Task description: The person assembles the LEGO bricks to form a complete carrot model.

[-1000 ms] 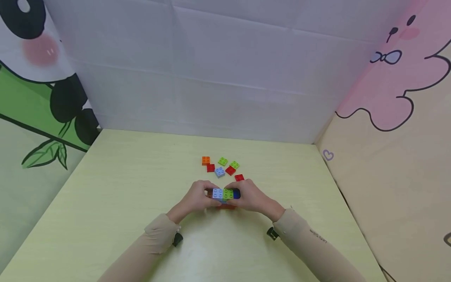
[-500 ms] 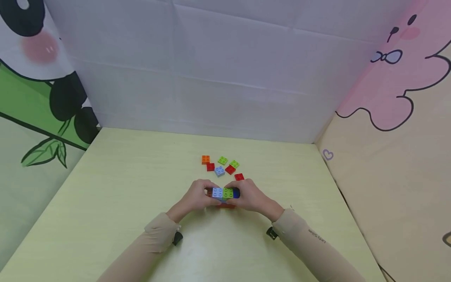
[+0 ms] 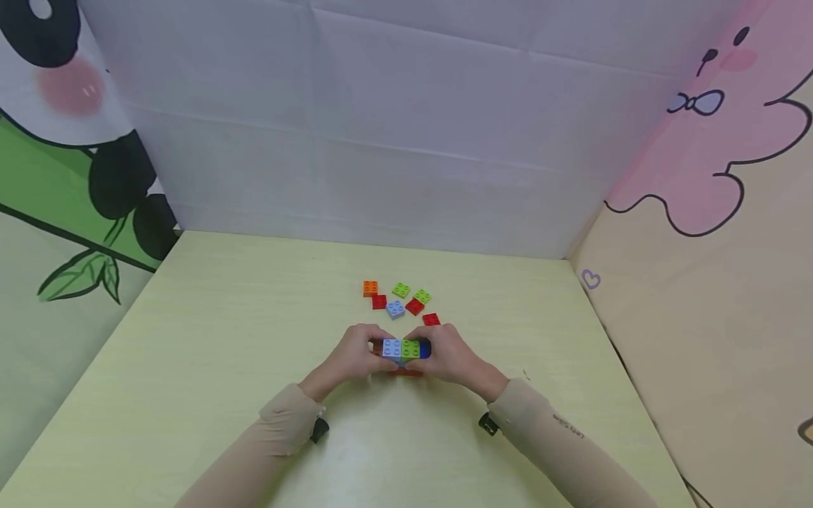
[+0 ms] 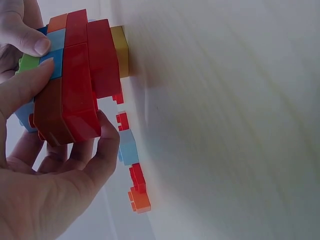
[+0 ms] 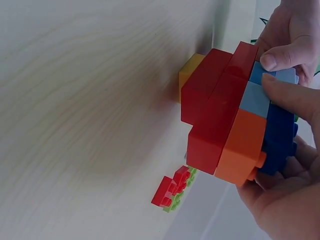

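Note:
A stack of toy building bricks point(image 3: 401, 348) stands between the hands at the table's near middle. From above, its top shows a light blue brick point(image 3: 392, 348) beside a green brick point(image 3: 411, 348). In the left wrist view, a yellow brick point(image 4: 120, 51) forms the narrow base, seemingly on the table, with wider red bricks point(image 4: 79, 90) over it. My left hand point(image 3: 353, 353) grips the stack's left end, where a brown brick point(image 4: 48, 107) sits. The right hand point(image 3: 448, 351) grips the other end, by an orange brick point(image 5: 240, 145) and a dark blue brick point(image 5: 276, 137). Both thumbs press the near side.
Loose bricks lie just beyond the hands: an orange brick point(image 3: 370, 288), a light blue brick point(image 3: 395, 309), two green ones, and several red ones, such as a red brick point(image 3: 431, 319). A pale wall covering point(image 3: 381, 155) rises behind the table point(image 3: 241, 317).

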`<state>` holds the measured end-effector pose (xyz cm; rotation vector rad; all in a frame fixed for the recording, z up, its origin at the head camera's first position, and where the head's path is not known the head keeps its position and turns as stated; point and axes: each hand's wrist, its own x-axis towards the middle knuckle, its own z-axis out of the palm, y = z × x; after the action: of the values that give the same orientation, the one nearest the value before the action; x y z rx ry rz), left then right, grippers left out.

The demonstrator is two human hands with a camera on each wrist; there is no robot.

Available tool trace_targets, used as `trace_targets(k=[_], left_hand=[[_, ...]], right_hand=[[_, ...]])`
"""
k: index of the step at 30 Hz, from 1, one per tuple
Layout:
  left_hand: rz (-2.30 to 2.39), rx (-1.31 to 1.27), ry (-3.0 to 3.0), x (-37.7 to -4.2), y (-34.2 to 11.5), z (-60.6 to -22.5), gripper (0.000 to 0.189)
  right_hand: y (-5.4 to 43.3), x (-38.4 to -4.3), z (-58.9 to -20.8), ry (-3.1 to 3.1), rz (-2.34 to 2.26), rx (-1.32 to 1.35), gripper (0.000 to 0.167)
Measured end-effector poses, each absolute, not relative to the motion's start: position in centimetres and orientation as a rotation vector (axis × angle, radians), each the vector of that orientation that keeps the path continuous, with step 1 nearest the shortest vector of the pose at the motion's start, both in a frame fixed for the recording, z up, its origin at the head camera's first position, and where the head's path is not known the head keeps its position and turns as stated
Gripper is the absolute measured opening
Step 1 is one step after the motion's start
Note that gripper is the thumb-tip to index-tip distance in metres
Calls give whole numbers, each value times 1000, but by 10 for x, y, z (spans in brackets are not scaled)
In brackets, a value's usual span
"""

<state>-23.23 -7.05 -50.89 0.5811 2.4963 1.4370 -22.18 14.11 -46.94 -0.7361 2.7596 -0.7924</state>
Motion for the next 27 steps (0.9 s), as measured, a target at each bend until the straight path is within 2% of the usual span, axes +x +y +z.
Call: trace_targets(k=[19, 27], left_hand=[[1415, 591, 2499, -233, -72, -511, 28], [1414, 566, 2508, -232, -72, -511, 30]], right_hand=[[141, -222, -482, 2718, -893, -615, 45], [152, -226, -505, 2679, -1120, -590, 50]])
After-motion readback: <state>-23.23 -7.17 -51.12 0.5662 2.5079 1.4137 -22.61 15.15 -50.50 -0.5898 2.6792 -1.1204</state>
